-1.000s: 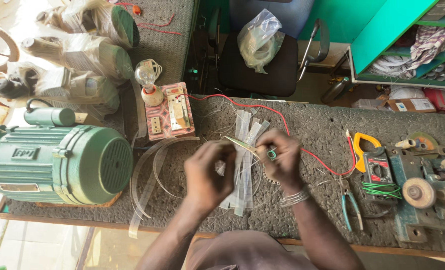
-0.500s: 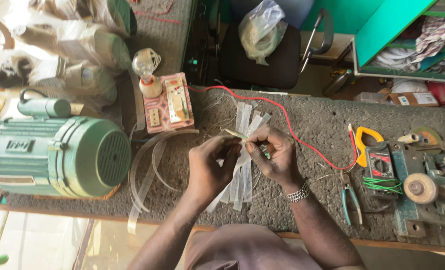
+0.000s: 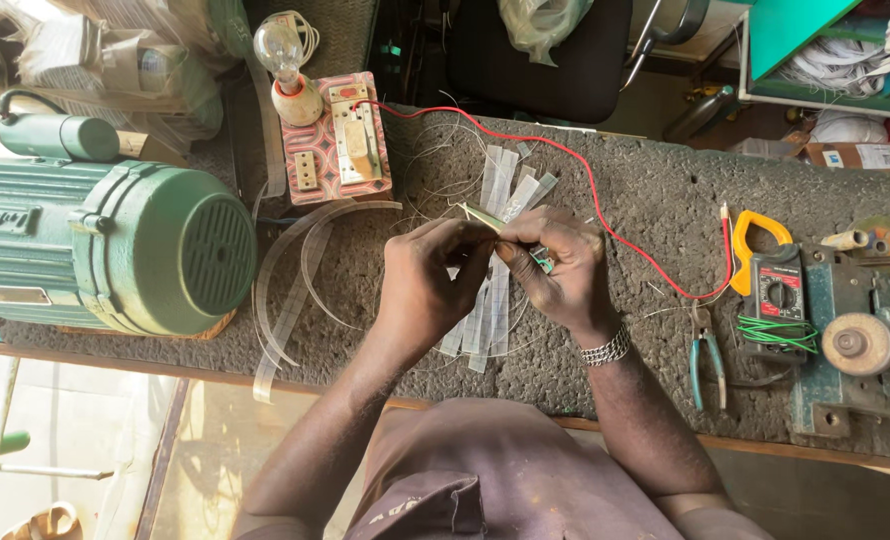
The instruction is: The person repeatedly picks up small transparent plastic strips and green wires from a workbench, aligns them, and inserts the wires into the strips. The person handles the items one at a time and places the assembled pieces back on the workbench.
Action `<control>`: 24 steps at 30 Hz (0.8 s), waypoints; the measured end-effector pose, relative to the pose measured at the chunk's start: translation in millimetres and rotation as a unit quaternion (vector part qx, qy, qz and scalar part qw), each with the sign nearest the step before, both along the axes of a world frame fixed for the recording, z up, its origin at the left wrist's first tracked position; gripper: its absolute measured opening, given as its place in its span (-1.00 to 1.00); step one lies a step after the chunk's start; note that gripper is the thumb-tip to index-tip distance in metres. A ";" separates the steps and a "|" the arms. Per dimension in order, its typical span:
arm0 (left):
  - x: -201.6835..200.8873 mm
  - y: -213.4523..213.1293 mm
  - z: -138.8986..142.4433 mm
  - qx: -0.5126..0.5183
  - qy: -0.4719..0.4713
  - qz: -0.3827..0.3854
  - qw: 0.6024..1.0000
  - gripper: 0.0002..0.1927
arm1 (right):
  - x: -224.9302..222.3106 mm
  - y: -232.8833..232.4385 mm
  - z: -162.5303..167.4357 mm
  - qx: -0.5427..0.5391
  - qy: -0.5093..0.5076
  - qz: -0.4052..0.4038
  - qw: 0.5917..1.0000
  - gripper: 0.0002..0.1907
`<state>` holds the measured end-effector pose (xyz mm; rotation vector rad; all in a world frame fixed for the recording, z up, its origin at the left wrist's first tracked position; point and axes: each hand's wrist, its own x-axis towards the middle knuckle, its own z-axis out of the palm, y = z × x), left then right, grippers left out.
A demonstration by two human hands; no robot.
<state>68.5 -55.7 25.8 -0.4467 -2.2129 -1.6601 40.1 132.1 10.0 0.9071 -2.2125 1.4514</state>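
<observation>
Both hands, left hand [image 3: 427, 285] and right hand [image 3: 555, 268], stay pinched together on a thin pale strip [image 3: 483, 216] above the surface [image 3: 645, 190], now nearer the green motor [image 3: 115, 245].

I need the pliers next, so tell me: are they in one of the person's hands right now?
No, the pliers lie on the bench right of the right hand, touched by neither hand.
</observation>
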 end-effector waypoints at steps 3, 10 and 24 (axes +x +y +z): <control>-2.3 -1.2 -0.2 0.009 -0.016 0.001 1.000 -0.91 | 1.0 -4.1 6.1 0.033 0.015 -0.022 0.999 -0.88; -2.4 4.1 -0.8 -0.035 0.014 0.023 0.999 -0.88 | 2.4 -7.4 -1.3 0.054 0.027 -0.057 0.997 -0.88; -22.4 -9.4 -52.6 0.330 -0.339 -0.185 0.861 -0.59 | 0.8 -1.6 -6.1 0.049 0.068 -0.145 0.986 -0.97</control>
